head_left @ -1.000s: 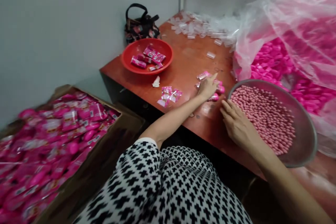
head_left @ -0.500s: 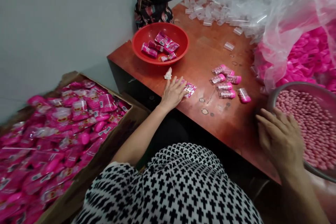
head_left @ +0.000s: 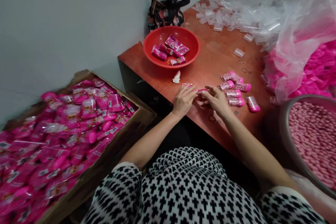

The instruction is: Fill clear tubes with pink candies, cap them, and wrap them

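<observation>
My left hand (head_left: pixel 183 102) lies at the table's near edge with its fingers stretched out, over a pink printed wrapper (head_left: pixel 187 85) that shows past the fingertips. Close on its right, my right hand (head_left: pixel 217 102) has thumb and fingers closed on the wrapper's right side; part of the wrapper is hidden under both hands. Beside my right hand lie several small clear tubes (head_left: pixel 233 93) of pink beads with bright pink caps. A crumpled white scrap (head_left: pixel 176 77) sits just beyond my left fingertips.
A red bowl (head_left: pixel 147 54) holds several pink packets, with a dark handbag (head_left: pixel 166 15) behind it. Clear tube pieces (head_left: pixel 217 15) and a plastic bag (head_left: pixel 296 35) of pink parts lie farther back. A bead basin (head_left: pixel 285 136) stands right; a carton (head_left: pixel 147 106) of packets left.
My right hand has moved left from the bead basin to the wrapper beside my left hand. My left hand stays on the wrapper. The whole view has shifted slightly.
</observation>
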A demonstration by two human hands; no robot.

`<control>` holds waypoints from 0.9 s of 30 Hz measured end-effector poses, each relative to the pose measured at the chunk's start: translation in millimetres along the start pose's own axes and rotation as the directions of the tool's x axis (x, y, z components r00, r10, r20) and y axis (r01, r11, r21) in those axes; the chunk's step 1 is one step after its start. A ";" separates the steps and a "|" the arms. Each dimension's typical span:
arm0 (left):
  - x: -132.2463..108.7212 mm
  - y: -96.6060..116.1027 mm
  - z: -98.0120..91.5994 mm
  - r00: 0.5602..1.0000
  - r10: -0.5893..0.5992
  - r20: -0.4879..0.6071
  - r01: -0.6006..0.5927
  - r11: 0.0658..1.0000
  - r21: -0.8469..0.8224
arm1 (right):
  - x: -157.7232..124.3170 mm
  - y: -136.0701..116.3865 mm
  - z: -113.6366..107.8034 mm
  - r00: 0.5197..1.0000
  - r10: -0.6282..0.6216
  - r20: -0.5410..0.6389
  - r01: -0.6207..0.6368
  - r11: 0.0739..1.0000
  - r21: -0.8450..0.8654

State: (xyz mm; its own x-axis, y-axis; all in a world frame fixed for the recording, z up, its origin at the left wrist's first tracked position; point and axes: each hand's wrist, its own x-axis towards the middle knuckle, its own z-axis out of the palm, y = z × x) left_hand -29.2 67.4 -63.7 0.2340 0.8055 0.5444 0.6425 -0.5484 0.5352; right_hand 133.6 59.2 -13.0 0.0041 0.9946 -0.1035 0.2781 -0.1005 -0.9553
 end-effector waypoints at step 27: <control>4.8 33.9 -44.1 0.674 -0.498 0.546 0.703 0.204 -0.682 | 9.2 -16.6 -12.6 0.956 0.008 0.292 -0.089 0.960 0.267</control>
State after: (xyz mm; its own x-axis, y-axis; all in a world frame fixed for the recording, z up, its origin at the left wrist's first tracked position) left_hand -38.4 42.8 -14.5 0.2363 0.9383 -0.2524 -0.2020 0.3015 0.9318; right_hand 141.1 70.3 5.4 -0.2747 0.9431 -0.1872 0.0102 -0.1918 -0.9814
